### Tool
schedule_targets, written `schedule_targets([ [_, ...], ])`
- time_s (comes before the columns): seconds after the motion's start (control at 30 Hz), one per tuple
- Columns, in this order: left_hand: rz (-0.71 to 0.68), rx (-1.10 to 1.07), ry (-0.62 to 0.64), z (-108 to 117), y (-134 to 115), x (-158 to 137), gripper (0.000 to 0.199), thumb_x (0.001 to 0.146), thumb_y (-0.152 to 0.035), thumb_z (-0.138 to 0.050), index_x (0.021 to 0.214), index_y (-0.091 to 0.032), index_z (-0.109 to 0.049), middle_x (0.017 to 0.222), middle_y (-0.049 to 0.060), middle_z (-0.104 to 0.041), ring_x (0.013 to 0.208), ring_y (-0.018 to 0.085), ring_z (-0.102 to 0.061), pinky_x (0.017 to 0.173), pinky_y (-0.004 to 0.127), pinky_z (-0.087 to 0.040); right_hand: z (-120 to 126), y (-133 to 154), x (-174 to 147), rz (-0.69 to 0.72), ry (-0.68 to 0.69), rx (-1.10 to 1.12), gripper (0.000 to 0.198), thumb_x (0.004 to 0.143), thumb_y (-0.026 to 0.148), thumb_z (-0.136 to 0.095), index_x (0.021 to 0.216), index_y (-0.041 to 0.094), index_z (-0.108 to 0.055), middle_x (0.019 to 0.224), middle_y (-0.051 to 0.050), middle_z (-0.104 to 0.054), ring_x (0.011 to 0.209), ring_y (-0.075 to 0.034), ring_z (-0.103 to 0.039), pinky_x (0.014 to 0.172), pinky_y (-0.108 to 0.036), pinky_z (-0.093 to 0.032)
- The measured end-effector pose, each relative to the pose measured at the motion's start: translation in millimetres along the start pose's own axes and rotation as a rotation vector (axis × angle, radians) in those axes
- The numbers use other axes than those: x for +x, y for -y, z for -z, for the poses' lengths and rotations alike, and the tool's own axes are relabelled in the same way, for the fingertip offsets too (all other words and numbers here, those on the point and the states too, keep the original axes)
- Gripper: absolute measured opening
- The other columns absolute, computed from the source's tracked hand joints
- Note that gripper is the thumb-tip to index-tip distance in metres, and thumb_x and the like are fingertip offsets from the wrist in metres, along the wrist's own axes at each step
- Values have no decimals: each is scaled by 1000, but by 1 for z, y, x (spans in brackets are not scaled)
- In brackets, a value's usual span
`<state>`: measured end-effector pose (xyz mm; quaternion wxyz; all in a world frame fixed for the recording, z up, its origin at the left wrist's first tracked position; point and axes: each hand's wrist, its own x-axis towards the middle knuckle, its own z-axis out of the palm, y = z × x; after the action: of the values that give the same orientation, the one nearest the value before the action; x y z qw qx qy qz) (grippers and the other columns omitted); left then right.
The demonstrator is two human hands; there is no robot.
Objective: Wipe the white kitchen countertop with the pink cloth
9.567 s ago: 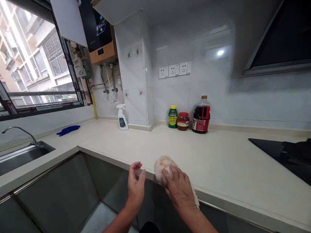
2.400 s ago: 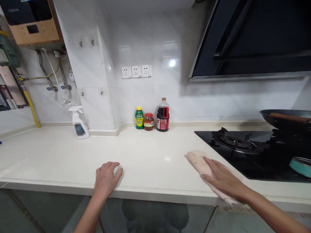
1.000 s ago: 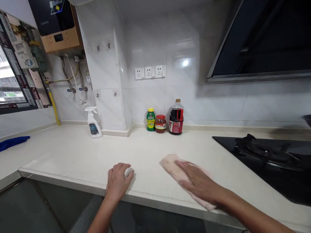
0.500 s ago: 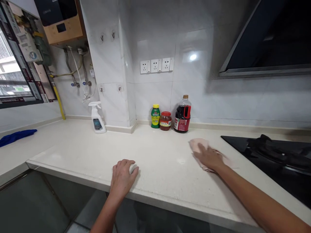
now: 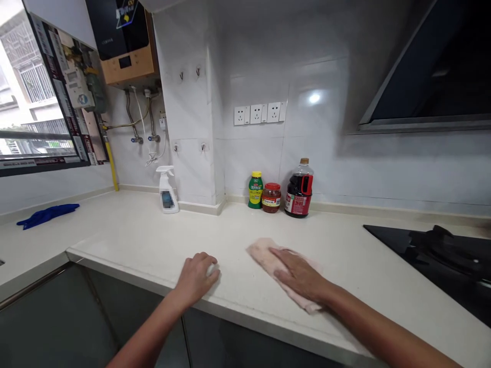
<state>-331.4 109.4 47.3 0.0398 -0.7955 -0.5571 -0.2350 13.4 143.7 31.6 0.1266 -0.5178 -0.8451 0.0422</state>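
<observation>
My right hand (image 5: 297,271) presses down on a pale pink cloth (image 5: 268,255), which lies spread on the white countertop (image 5: 134,240). Part of the cloth sticks out past the fingertips, and another part hangs out below the palm; its edges are slightly blurred. Left of it, near the counter's front edge, rests my left hand (image 5: 197,278) with curled fingers. Something whitish shows between its thumb and fingers, but I cannot make out what it is.
Against the back wall stand a green bottle with a yellow cap (image 5: 255,190), a red-lidded jar (image 5: 271,198) and a large dark sauce bottle (image 5: 298,191). A white spray bottle (image 5: 168,191) and blue cloth (image 5: 48,215) are left; a black gas stove (image 5: 433,260) is right.
My right hand has swept the pink cloth leftward across the counter, away from the stove and closer to my left hand. My left hand stays nearly in place. The view has shifted a little left.
</observation>
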Motion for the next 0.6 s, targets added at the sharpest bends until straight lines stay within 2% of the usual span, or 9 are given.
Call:
schedule_targets([
  [0.17,97,153,-103,6,59,11,24,91,-30,-54,107,-22,-70,116,11,-67,109,28,-61,90,42,-46,1,-61,33,-333,-81,-98,74,93,45,-36,155,6,-27,154,-16,-37,140,-32,-35,116,-45,-31],
  [0.3,195,146,-98,0,79,9,31,91,-43,-57,113,-26,-70,126,12,-64,123,33,-54,96,49,-45,-5,-85,68,-468,-107,-129,73,94,47,-34,155,7,-26,153,-18,-37,139,-36,-36,114,-51,-31],
  [0.47,110,135,-60,-3,68,4,37,96,-47,-52,123,-26,-66,132,12,-63,124,31,-54,100,50,-43,-15,-80,109,-471,-103,-145,72,96,50,-32,156,10,-24,152,-21,-37,139,-38,-36,113,-54,-30],
  [0.6,90,138,-75,-3,64,1,37,99,-45,-47,124,-24,-63,131,13,-63,124,30,-55,99,48,-43,-23,-56,140,-358,-56,-138,71,96,49,-32,156,13,-24,151,-17,-39,141,-34,-34,114,-48,-29],
])
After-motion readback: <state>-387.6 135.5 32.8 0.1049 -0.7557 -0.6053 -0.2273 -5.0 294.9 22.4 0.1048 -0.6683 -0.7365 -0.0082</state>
